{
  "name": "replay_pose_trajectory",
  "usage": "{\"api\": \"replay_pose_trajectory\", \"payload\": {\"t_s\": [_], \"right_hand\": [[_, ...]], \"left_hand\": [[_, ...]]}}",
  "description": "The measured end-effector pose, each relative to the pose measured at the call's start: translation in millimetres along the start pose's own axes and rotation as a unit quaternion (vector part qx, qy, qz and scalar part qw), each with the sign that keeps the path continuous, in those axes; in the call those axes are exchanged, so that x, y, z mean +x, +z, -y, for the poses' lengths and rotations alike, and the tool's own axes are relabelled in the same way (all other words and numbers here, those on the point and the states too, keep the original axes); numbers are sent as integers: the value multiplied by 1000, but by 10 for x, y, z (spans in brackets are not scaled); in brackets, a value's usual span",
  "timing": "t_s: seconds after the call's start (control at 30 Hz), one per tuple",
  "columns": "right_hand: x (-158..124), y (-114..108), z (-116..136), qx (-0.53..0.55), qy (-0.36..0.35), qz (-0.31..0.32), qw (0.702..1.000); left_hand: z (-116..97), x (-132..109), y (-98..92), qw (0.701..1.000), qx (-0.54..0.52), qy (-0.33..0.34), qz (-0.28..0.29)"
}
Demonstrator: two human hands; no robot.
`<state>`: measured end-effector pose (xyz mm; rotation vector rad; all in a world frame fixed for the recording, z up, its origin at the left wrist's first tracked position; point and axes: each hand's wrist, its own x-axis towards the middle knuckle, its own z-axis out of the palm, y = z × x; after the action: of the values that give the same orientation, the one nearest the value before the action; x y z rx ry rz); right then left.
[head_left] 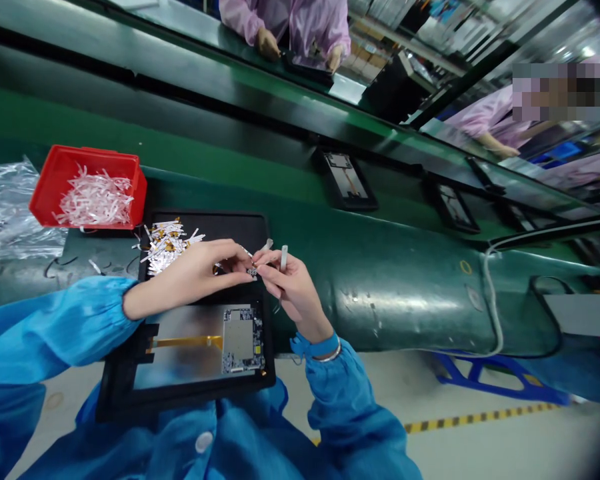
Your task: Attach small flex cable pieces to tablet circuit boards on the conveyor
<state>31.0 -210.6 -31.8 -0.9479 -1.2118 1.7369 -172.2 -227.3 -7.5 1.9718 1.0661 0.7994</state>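
My left hand (200,268) comes in over the pile of strips, its thumb and fingertips closed at a tiny dark and silvery part (252,272). On the other side of that part, my right hand (291,288) pinches it too; a whitish strip (284,257) sticks up between the right fingers. The part's exact kind is too small to tell. Below the hands lies an opened tablet-like device (185,377), with a circuit board (240,339) and an orange flex cable (185,341) showing. White strips with orange-brown ends (165,247) are heaped on a black tray (230,223), partly hidden by my left hand.
A red bin (47,193) of white paper-like strips stands at left beside clear plastic bags (10,213). Beyond the green mat, similar devices (349,180) sit along the line. A person in pink (300,27) works opposite. A white cable (490,293) crosses the right side.
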Motion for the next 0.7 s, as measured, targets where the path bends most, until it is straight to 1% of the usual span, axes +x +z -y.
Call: {"api": "replay_pose_trajectory", "payload": {"t_s": [0.13,0.17,0.23,0.3,0.4,0.47,0.57,0.7], "right_hand": [[-51,47,-12,5,16,1,1000],[-65,63,-14,6,4,-9,1000],[-100,91,-16,-2,-43,-41,998],[-149,101,-15,-43,-77,-46,995],[-233,75,-14,-129,-79,5,988],[-283,47,-14,-156,-87,27,984],[-333,17,-18,-170,-97,38,980],[-370,-28,-39,-201,-108,28,973]], "left_hand": [[-54,-39,84,996,37,77,-38],[-73,-44,95,994,46,88,-45],[-112,-52,107,992,58,101,-43],[-143,-62,104,991,64,112,-30],[-157,-78,83,991,74,110,-11],[-144,-92,74,992,84,93,-3],[-114,-122,98,993,91,77,21],[-102,-213,133,993,86,73,43]]}}
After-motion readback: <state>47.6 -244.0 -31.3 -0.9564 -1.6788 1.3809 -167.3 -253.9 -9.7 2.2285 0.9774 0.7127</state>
